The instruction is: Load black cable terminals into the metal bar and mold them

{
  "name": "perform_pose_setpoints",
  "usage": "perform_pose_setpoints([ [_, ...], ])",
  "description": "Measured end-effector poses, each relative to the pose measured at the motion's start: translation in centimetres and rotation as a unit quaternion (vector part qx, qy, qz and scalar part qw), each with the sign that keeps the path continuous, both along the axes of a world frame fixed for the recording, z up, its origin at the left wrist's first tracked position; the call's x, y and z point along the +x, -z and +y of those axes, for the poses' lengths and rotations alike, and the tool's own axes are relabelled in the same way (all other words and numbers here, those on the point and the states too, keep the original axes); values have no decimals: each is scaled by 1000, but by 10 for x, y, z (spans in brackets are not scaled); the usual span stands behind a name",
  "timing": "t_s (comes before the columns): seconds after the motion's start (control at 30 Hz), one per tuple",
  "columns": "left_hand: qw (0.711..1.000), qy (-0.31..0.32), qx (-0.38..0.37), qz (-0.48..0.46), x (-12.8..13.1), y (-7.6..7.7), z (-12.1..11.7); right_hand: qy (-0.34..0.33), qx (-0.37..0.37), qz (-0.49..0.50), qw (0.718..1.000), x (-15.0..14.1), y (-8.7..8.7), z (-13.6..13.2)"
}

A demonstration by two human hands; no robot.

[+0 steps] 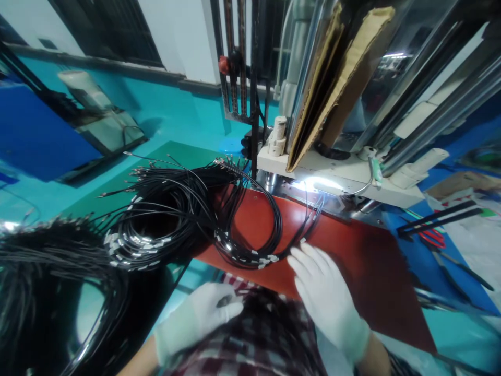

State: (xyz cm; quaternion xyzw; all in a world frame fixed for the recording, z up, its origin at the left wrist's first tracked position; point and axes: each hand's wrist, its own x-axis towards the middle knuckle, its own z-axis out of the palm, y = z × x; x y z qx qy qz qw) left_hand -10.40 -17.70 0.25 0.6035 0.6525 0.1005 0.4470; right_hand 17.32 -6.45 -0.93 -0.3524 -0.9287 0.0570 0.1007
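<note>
My left hand point(207, 310), in a white glove, is held low over the checked clothing at my lap. Its fingers are curled toward the thumb, and whatever lies between them is hidden. Dark strands lie just beside its fingertips, too blurred to name. My right hand point(323, 284), gloved too, rests with fingers stretched over the red mat point(368, 261). Its fingertips are at the black cables point(297, 237) whose thin ends run under the machine head point(336, 172). To the left, coiled black cables point(156, 245) with white labels lie partly on the mat.
A large bundle of black cables point(47, 256) fills the lower left. Folded cardboard point(340, 89) stands on the press above a bright light. At right, red-handled pliers point(432, 237) and black-handled tools point(450, 274) lie on a blue surface. A green mat point(172, 151) is behind the coils.
</note>
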Motion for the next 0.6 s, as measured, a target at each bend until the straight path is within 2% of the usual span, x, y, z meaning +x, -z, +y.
perform_pose_setpoints([
  [0.1,995,3,23,-101,1,-14,5,-45,52,-79,995,-33,-13,36],
  [0.17,985,-10,11,-170,3,-12,7,-97,50,-124,986,-47,-19,62],
  [0.23,967,-28,-16,-252,8,-5,7,-165,26,-132,977,-50,-23,81],
  [0.33,933,-50,-44,-353,20,12,9,-213,-24,-60,975,-42,-19,95],
  [0.43,908,-57,-56,-411,31,26,15,-197,-59,55,977,-31,-12,99],
  [0.5,891,-59,-55,-448,36,29,22,-196,-79,117,970,-27,-11,101],
  [0.6,856,-85,-30,-509,39,23,33,-210,-124,178,953,-25,-16,104],
])
